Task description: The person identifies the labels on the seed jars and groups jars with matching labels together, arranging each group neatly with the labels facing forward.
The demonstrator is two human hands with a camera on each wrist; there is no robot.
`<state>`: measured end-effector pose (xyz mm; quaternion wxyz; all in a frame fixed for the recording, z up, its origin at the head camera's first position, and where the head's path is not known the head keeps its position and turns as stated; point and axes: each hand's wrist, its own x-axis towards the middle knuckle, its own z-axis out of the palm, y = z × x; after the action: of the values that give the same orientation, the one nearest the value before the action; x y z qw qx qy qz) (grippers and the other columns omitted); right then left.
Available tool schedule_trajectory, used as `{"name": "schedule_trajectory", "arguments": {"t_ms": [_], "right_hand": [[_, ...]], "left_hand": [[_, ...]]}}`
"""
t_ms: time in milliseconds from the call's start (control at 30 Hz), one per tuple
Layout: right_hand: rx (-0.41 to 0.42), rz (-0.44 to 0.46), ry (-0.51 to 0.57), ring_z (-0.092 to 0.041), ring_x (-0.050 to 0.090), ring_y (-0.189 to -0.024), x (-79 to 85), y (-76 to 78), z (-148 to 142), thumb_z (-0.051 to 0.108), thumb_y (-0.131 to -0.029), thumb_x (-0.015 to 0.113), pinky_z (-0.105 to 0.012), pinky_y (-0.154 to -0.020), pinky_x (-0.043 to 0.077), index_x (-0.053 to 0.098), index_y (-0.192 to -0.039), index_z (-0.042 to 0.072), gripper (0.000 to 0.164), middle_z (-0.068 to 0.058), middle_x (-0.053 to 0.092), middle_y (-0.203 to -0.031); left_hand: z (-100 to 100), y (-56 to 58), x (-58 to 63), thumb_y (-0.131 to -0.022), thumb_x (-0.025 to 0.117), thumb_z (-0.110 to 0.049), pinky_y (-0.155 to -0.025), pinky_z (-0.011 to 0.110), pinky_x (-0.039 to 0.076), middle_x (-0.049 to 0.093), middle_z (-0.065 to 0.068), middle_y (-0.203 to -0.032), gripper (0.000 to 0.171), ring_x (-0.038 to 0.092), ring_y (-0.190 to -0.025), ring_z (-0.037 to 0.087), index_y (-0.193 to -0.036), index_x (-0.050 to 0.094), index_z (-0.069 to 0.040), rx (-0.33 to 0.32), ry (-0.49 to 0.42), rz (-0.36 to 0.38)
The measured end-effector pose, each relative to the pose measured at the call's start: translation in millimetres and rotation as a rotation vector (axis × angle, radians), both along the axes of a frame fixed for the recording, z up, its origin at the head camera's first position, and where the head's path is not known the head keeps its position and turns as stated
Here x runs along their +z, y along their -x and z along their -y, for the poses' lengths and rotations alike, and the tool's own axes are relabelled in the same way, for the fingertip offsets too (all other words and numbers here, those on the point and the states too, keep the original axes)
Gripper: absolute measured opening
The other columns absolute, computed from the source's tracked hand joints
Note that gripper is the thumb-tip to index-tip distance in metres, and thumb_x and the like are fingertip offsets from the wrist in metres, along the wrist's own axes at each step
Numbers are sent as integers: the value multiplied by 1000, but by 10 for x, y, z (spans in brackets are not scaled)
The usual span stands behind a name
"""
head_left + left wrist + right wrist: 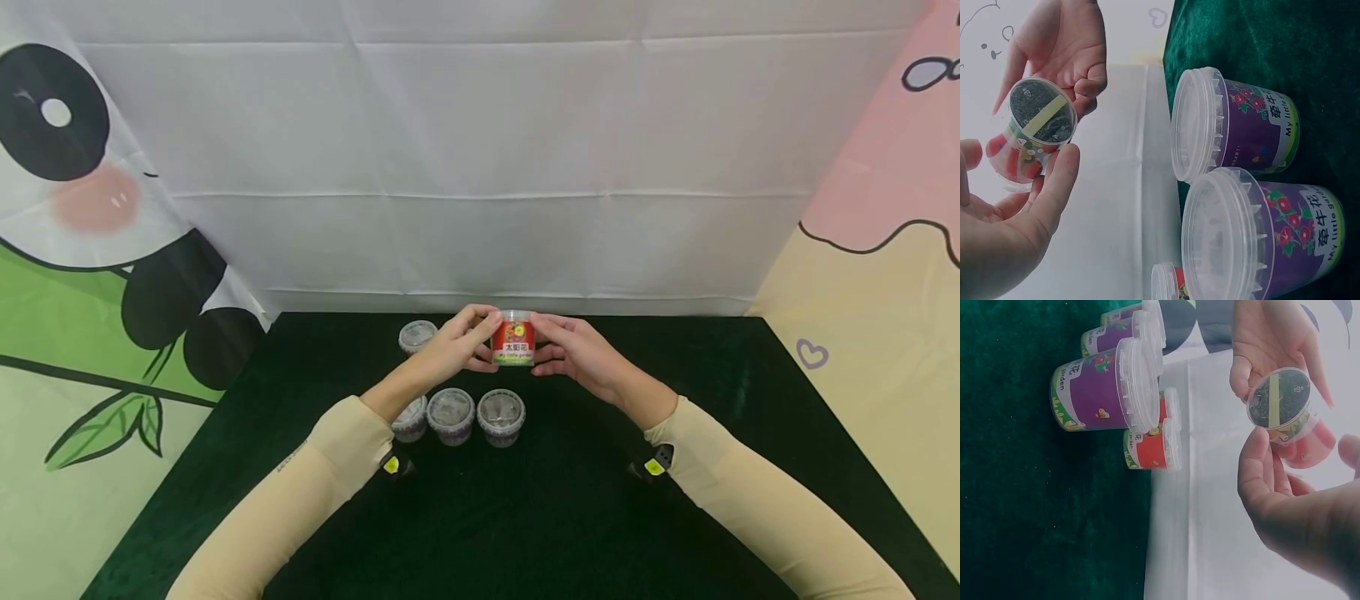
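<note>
A small clear plastic cup (pixel 514 340) with a red flower label reading "My little garden" is held upright above the far part of the table. My left hand (pixel 461 340) grips its left side between thumb and fingers, while my right hand (pixel 581 352) grips the right side. From below, in the left wrist view, the cup's base (pixel 1041 109) shows dark contents and a pale yellow strip. Nearer me stand three lidded cups with purple labels: one cup (pixel 501 417), a second (pixel 451 415), and a third (pixel 409 421) partly covered by my left forearm.
Behind the purple row, a lidded red-label cup (pixel 417 335) stands left of my left hand. Two red-label cups (pixel 1150 449) appear in the right wrist view. Dark green cloth (pixel 570 517) covers the table; a white curtain (pixel 480 167) hangs behind its far edge.
</note>
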<state>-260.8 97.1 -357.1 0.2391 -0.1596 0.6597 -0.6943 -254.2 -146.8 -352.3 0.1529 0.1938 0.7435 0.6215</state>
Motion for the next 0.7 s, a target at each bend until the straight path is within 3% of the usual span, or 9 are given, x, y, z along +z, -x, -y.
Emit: {"name": "schedule_trajectory", "arguments": {"t_ms": [367, 700], "right_hand": [[-6, 26, -27, -22, 61, -98, -52, 70, -4, 46, -107, 48, -36, -91, 56, 44, -149, 2, 61, -14, 54, -128], [4, 64, -23, -23, 61, -104, -186, 193, 10, 46, -107, 48, -37, -93, 55, 41, -151, 2, 62, -16, 50, -137]], "left_hand": [[-11, 71, -69, -108, 46, -44, -87, 45, 58, 50, 19, -127, 51, 64, -98, 37, -145, 40, -9, 25, 34, 32], [14, 190, -116, -107, 48, -44, -90, 46, 57, 54, 18, -125, 53, 66, -98, 32, -144, 44, -7, 46, 102, 47]]}}
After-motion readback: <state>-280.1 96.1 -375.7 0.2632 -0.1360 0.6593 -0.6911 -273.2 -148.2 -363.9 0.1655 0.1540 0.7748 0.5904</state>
